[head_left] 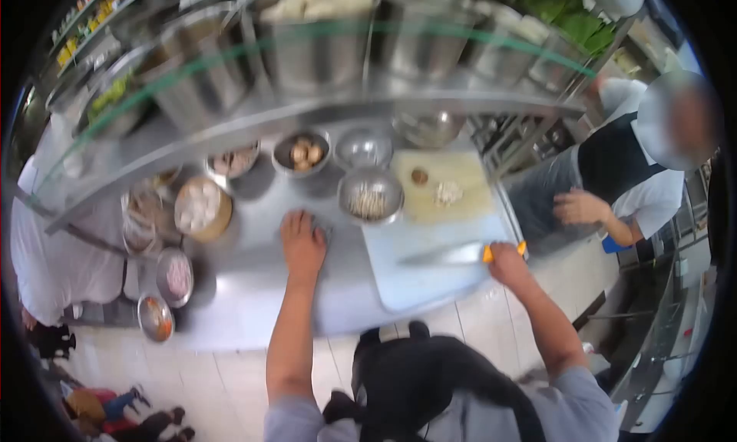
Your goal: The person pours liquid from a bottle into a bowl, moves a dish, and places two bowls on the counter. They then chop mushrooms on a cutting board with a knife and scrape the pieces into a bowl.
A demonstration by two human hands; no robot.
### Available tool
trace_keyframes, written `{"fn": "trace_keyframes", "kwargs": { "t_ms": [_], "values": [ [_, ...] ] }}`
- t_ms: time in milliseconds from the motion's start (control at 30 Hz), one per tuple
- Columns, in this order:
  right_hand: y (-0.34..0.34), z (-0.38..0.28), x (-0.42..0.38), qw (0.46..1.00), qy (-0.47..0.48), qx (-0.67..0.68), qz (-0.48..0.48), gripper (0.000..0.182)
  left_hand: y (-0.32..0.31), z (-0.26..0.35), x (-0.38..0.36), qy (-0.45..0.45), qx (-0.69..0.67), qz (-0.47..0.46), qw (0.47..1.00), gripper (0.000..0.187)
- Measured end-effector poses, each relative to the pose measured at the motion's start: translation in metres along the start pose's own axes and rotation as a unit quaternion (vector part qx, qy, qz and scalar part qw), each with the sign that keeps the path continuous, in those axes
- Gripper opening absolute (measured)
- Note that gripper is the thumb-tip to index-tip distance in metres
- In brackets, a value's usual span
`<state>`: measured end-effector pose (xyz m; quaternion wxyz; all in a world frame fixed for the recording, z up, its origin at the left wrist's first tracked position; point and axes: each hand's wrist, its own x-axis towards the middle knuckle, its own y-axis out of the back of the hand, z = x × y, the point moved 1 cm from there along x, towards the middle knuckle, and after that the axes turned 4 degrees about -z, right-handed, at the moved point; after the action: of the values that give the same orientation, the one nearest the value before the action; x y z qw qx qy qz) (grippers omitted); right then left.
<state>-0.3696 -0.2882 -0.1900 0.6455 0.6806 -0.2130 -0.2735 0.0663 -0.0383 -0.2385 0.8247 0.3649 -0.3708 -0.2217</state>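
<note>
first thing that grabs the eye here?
The big knife lying flat on the white cutting board, its orange handle in the right hand. The left hand rests flat on the steel counter, near a metal bowl of pale chopped food.

Wearer: grey short-sleeved shirt, sleeves ending above the elbows at bottom centre and bottom right of frame. Black apron over the front, its strap running up across the right shoulder. Forearms bare, left hand [302, 245] and right hand [507, 259] ungloved. No watch or rings discernible.
</note>
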Motion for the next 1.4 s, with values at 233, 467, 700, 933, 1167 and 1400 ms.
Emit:
{"fn": "trace_keyframes", "kwargs": {
  "t_ms": [233, 467, 700, 933, 1167, 1400],
  "values": [
    [0.008, -0.023, -0.108, 0.957, -0.206, 0.155, -0.132, 0.034, 0.102, -0.024, -0.105, -0.001, 0.012, -0.128, 0.992, 0.038],
    [0.009, -0.031, -0.137, 0.911, -0.233, 0.32, -0.114, 0.034, 0.073, -0.063, -0.076, 0.146, 0.148, -0.007, 0.978, 0.033],
    [0.017, 0.048, -0.102, 0.97, -0.073, 0.228, -0.038, 0.033, 0.085, -0.002, -0.061, 0.13, 0.272, -0.142, 0.943, 0.035],
    [-0.007, 0.113, -0.143, 0.938, -0.151, 0.305, -0.064, 0.034, -0.011, 0.237, -0.015, -0.164, 0.037, -0.107, 0.98, 0.031],
    [-0.024, 0.134, -0.192, 0.922, -0.232, 0.303, 0.061, 0.024, -0.17, 0.325, 0.133, -0.134, -0.019, -0.221, 0.966, 0.028],
    [-0.035, 0.129, -0.245, 0.895, -0.28, 0.347, 0.027, 0.025, -0.25, 0.315, 0.193, -0.028, 0.14, -0.385, 0.912, 0.055]
  ]
}}
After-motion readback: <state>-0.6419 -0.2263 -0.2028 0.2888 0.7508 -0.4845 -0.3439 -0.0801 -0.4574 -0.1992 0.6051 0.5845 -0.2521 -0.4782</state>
